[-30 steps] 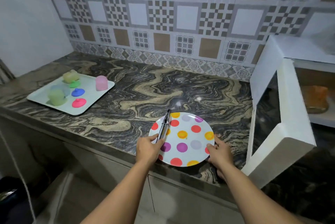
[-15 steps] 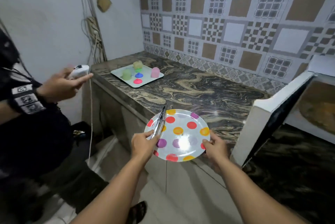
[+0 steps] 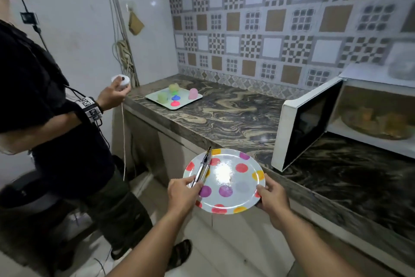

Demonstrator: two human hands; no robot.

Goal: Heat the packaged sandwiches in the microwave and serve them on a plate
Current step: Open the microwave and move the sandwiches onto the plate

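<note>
Marble countertop (image 3: 224, 115) is running under patterned wall tiles, microwave (image 3: 336, 115) standing open on it. We are holding the dotted plate (image 3: 231, 189) off the counter, left hand (image 3: 183, 194) pinching rim and tongs (image 3: 203, 170), right hand (image 3: 270, 198) gripping the opposite rim; tongs pointing away toward the counter.

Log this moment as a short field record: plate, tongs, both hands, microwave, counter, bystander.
plate: polka-dot plate, held in the air off the counter, no food on it
tongs: metal tongs lying on the plate's left side
left hand: left hand grips the plate's left rim, thumb on the tongs
right hand: right hand grips the right rim
microwave: microwave with door open, blurred orange food inside
counter: marble counter holds a tray of small coloured items
bystander: person in black at left, holding a white device
</note>
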